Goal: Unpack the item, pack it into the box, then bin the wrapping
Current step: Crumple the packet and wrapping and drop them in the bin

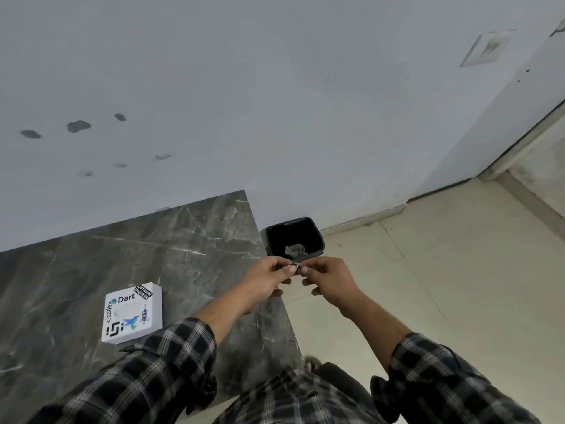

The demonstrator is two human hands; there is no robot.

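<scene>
The white stickered box point(132, 313) lies shut on the marble table point(76, 270), down and to the left of the hands, probably parked there to receive the item. The left hand point(269, 278) and right hand point(328, 278) meet fingertip to fingertip, both pinching a small wrapped item point(293, 265), seemingly to peel it. Just beyond them stands the black bin point(295, 238), holding scraps, handy for the wrapping.

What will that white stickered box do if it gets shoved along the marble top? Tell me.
The white box lies flat and low, so it should slide, not tip. The table looks polished, so probably easily. It seems small and likely light.
</scene>
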